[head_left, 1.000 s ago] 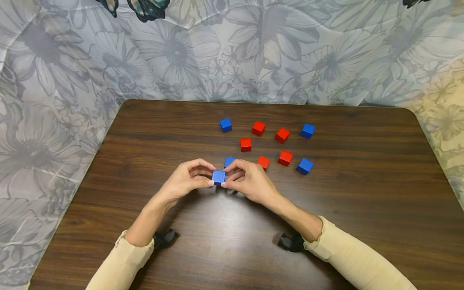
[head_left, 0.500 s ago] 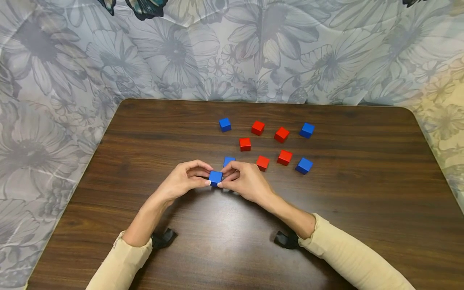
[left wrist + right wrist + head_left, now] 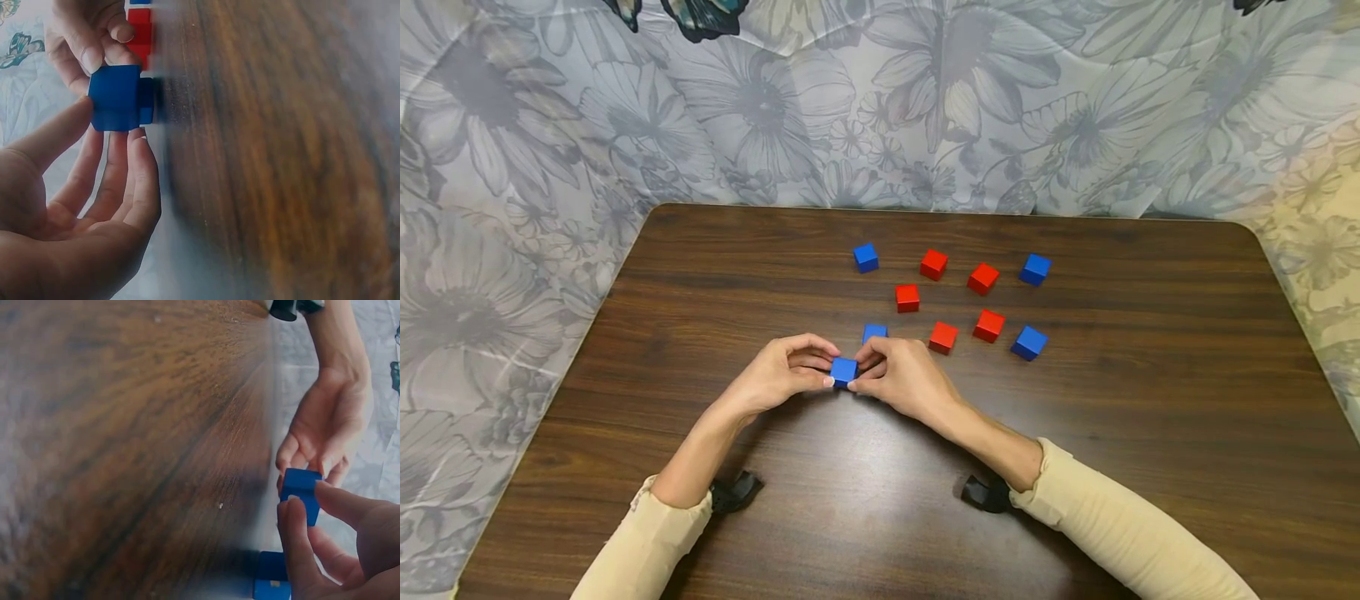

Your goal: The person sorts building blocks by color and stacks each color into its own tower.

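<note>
Between the two hands is a blue cube (image 3: pixel 844 372), a little in front of the other cubes. The left hand (image 3: pixel 782 373) pinches its left side, thumb near and fingers behind. From the right, the right hand (image 3: pixel 906 377) pinches the same cube with thumb and fingertips. In the left wrist view the blue cube (image 3: pixel 115 99) appears raised off the tabletop. A second blue cube (image 3: pixel 874 332) sits just behind, partly hidden by the right hand. The right wrist view has the held cube (image 3: pixel 301 490) above and beside another blue cube (image 3: pixel 272 575).
Several red cubes, one a red cube (image 3: pixel 907 298), lie scattered on the brown wooden table (image 3: pixel 1112 350). Blue cubes stand around them, among them a far-left blue cube (image 3: pixel 866 257) and a right-hand blue cube (image 3: pixel 1029 342). A floral cloth (image 3: pixel 880 108) hangs behind the table.
Both hands have shifted slightly left and nearer the person, carrying the blue cube with them. The other cubes stay where they were.
</note>
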### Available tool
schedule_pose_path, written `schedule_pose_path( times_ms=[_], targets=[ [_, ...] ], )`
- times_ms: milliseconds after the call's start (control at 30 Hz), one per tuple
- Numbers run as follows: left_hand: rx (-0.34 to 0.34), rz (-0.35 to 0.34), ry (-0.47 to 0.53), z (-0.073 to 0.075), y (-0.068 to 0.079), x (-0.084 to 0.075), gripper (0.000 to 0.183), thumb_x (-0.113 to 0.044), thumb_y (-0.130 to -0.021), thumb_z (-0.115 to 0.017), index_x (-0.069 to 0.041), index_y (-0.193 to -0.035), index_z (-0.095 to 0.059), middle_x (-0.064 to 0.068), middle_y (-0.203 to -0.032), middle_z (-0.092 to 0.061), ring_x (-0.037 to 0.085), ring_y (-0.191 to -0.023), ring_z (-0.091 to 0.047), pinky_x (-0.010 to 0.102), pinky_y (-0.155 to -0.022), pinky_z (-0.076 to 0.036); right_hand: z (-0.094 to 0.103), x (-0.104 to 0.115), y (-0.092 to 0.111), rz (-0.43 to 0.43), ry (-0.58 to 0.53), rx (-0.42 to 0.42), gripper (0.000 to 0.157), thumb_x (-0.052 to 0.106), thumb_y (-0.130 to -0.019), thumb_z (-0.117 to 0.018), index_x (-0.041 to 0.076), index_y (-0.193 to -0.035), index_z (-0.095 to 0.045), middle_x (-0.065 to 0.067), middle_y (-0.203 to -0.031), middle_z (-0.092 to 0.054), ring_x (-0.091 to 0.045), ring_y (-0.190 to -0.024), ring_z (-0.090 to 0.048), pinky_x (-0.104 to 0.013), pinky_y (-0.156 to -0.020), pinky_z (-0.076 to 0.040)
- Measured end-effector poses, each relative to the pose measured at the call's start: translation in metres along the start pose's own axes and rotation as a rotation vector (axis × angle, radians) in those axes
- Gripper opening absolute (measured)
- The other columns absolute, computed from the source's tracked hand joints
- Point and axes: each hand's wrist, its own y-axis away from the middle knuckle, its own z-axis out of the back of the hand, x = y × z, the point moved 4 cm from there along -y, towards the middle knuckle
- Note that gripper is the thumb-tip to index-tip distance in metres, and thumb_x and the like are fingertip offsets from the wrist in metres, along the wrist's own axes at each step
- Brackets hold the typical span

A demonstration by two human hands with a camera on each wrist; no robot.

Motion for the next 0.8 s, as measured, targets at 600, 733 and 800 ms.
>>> schedule_pose_path(
  times_ms=[600,733,800],
  targets=[
    [-0.031,0.014,-0.105,-0.001,0.0,0.001,0.035,0.002,-0.086,-0.074,0.0,-0.119,-0.064,0.017,-0.117,-0.065,0.028,-0.107,-0.064,0.031,-0.084,-0.056,0.017,-0.005,0.008,-0.021,-0.023,-0.003,0.026,0.014,-0.082,-0.083,0.007,-0.104,-0.071,-0.002,-0.096,-0.074,-0.008,-0.082,-0.072,-0.024,-0.067,-0.057],
    [-0.036,0.016,-0.115,-0.001,-0.001,0.001,0.035,0.003,-0.085,-0.075,0.0,-0.119,-0.064,0.016,-0.116,-0.066,0.028,-0.106,-0.064,0.032,-0.084,-0.056,0.024,-0.005,0.01,-0.011,0.006,-0.022,0.025,0.017,-0.082,-0.083,0.01,-0.103,-0.072,0.001,-0.094,-0.074,-0.006,-0.08,-0.07,-0.024,-0.066,-0.056],
    [-0.037,0.017,-0.122,-0.002,-0.001,0.001,0.035,0.003,-0.085,-0.075,0.0,-0.118,-0.064,0.016,-0.116,-0.066,0.027,-0.106,-0.065,0.032,-0.085,-0.056,0.027,-0.005,0.011,0.004,0.027,-0.03,0.026,0.018,-0.082,-0.083,0.011,-0.105,-0.072,0.002,-0.095,-0.073,-0.005,-0.08,-0.07,-0.025,-0.066,-0.056]
  ],
)
